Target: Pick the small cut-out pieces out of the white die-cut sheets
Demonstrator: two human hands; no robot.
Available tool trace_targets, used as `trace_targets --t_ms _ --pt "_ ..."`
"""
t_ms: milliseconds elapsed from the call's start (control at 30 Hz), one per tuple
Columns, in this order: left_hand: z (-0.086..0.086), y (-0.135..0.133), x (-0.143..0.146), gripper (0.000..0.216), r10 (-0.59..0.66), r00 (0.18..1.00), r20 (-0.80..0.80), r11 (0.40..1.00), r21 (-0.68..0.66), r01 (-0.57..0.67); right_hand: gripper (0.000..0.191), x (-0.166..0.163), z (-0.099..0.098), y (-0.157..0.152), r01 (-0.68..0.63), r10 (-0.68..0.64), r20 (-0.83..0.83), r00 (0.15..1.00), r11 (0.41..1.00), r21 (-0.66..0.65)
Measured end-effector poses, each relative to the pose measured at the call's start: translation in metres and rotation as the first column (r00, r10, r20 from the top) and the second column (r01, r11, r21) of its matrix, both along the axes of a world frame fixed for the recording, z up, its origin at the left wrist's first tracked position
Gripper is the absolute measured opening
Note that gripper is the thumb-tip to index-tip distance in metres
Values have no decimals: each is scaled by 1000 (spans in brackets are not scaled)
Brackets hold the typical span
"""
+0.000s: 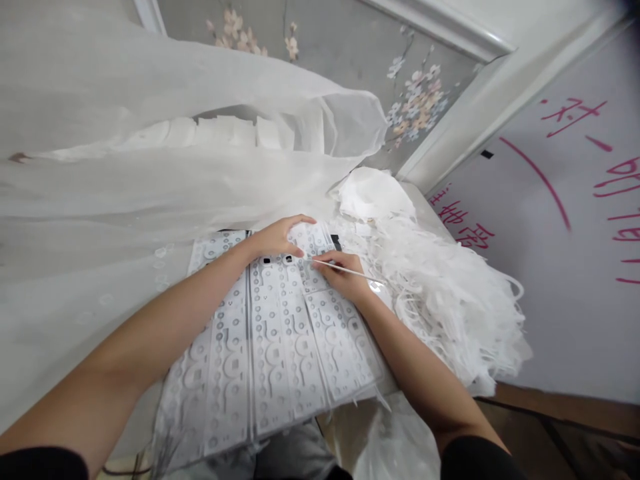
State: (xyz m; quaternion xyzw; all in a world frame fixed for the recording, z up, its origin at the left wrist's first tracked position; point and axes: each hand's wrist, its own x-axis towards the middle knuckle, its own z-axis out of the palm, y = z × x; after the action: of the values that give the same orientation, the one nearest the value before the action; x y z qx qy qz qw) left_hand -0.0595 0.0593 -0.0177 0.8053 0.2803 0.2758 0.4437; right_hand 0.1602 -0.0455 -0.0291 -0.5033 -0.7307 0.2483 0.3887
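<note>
White sheets (265, 340) printed with grey circles, curves and squares lie side by side in long strips before me. My left hand (280, 237) rests at their far end, thumb and forefinger spread apart in a curve on a sheet. Close to its thumb, my right hand (345, 272) pinches a thin white stick (350, 270) that slants down to the right across the fingers. The stick's exact kind is unclear. Two small black squares (289, 259) sit on the sheets just below my left hand.
A large heap of white strips (455, 300) stands on the right, with a rounded white piece (377, 193) behind it. Sheer white film (125, 180) covers the left and back, with white pieces (225, 131) in its opening. A whiteboard (560, 300) with red writing borders the right side.
</note>
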Motion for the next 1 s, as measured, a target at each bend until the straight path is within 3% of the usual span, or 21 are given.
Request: trace_targets --t_ms 233,400,733,900,1000 --pt "2 2 -1 79 10 1000 13 998 -57 -9 15 -7 2 1 -75 37 216 976 982 172" --pt "2 4 0 79 49 997 61 993 -114 -42 16 -13 3 2 -76 -33 347 937 952 296" --pt "-1 6 0 81 86 991 100 987 -144 -71 18 -17 -1 2 -65 -87 434 897 944 324" --pt "-2 6 -1 85 67 997 39 989 -136 -62 16 -17 -5 1 -18 -142 516 845 956 292" --pt "-1 5 0 92 39 999 -2 993 -113 -39 16 -17 -3 1 0 -138 501 854 964 267"
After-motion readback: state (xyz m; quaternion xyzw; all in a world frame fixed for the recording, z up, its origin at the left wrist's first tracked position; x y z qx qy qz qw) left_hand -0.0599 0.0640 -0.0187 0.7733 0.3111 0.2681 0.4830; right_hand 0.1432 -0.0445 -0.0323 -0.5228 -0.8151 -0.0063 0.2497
